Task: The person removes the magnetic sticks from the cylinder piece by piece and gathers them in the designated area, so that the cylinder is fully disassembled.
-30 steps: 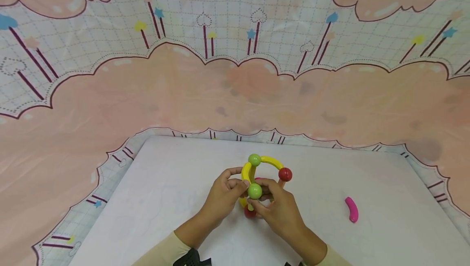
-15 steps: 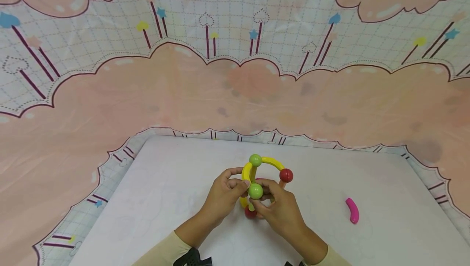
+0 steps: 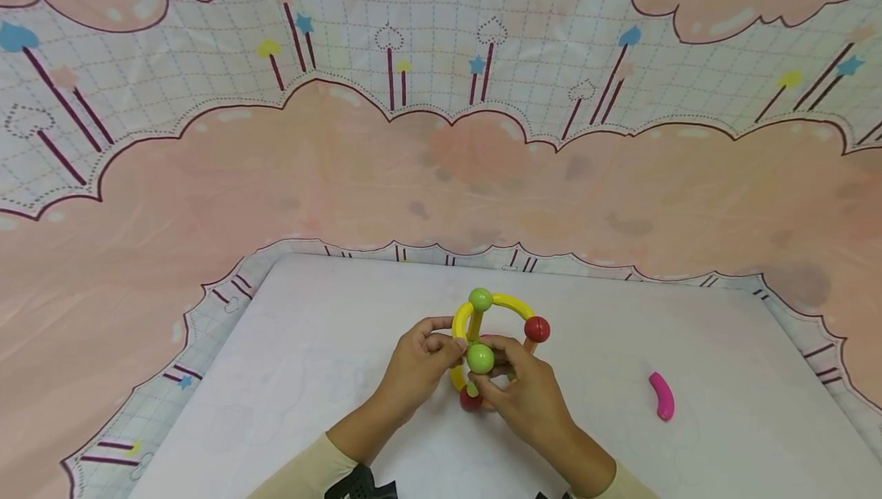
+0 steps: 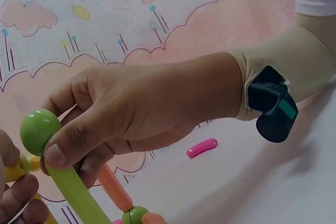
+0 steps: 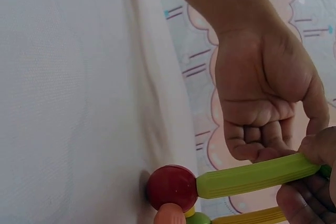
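A build of coloured rods and balls stands mid-table in the head view. My left hand (image 3: 416, 361) pinches a yellow curved rod (image 3: 459, 321) beside the near green ball (image 3: 480, 359). My right hand (image 3: 530, 388) holds that ball and the top of a light green rod (image 4: 79, 195), its thumb lying across where they meet. The light green rod runs down to a red ball (image 5: 171, 188) near the tabletop. Farther up are another green ball (image 3: 480, 299) and a second red ball (image 3: 537, 329), joined by a yellow arc (image 3: 513, 303). Fingers hide the build's middle.
A loose pink curved rod (image 3: 662, 396) lies on the white table (image 3: 331, 315), right of the build. An orange rod (image 4: 115, 187) belongs to the build's lower part. Behind the table hangs a cloud-patterned cloth (image 3: 441, 185).
The yellow curved rod in my left hand has shifted slightly left, showing more of the straight yellow rod behind it. Both hands stay almost in place.
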{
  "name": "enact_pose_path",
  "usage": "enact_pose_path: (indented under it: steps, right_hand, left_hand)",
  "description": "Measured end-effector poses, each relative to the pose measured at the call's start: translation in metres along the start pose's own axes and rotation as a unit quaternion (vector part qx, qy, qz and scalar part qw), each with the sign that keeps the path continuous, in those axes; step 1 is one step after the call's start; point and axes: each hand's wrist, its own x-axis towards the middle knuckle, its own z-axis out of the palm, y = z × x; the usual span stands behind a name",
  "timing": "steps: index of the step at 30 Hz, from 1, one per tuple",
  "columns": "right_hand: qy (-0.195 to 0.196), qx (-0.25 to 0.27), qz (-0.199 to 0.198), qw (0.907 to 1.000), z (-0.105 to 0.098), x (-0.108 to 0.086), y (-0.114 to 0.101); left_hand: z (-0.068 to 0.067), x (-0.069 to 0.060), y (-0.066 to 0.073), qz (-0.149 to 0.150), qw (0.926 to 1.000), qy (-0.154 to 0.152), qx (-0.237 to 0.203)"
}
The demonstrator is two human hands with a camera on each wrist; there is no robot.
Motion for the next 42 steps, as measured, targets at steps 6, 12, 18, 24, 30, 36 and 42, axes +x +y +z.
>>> enact_pose_path:
  steps: [6, 12, 18, 24, 30, 36, 42]
  right_hand:
    - [-0.008, -0.005, 0.003, 1.0, 0.0, -0.001, 0.0]
    - [-0.014, -0.001, 0.0, 0.9999, -0.001, -0.002, 0.001]
    - [-0.018, 0.001, 0.003, 0.9998, -0.002, -0.002, 0.001]
    - [-0.023, 0.003, 0.012, 0.9997, -0.003, -0.002, -0.002]
    - [-0.027, 0.0, 0.023, 0.9994, -0.004, -0.002, -0.004]
    - [-0.029, -0.006, 0.036, 0.9989, -0.003, -0.002, -0.005]
    - [-0.025, 0.003, 0.026, 0.9993, -0.002, -0.002, -0.005]
  left_hand:
    - [-0.003, 0.002, -0.005, 0.023, 0.9987, 0.007, 0.045]
    - [-0.007, 0.007, -0.013, 0.028, 0.9958, 0.017, 0.085]
    - [-0.009, 0.013, -0.022, 0.04, 0.9912, 0.034, 0.121]
    - [-0.01, 0.017, -0.026, 0.044, 0.9892, 0.055, 0.129]
    - [-0.01, 0.02, -0.028, 0.048, 0.9886, 0.065, 0.127]
    - [-0.01, 0.019, -0.029, 0.046, 0.9886, 0.073, 0.124]
    - [-0.008, 0.003, -0.029, 0.062, 0.9777, 0.092, 0.178]
